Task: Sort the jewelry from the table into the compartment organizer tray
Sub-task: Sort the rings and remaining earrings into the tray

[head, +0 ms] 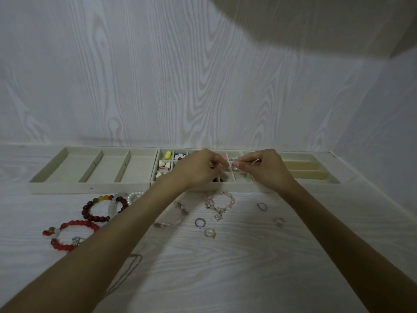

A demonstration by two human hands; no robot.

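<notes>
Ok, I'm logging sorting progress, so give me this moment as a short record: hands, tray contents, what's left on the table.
left hand: fingers curled over the small-compartment tray, nothing visibly held
right hand: pinches a small item, too small to identify
small-compartment tray: yellow beads, white heart beads
long-compartment tray: nothing visible inside
table, left: red bead bracelet, dark red bead bracelet
table, middle: pink charm bracelet, silver ring
table, right: rings
</notes>
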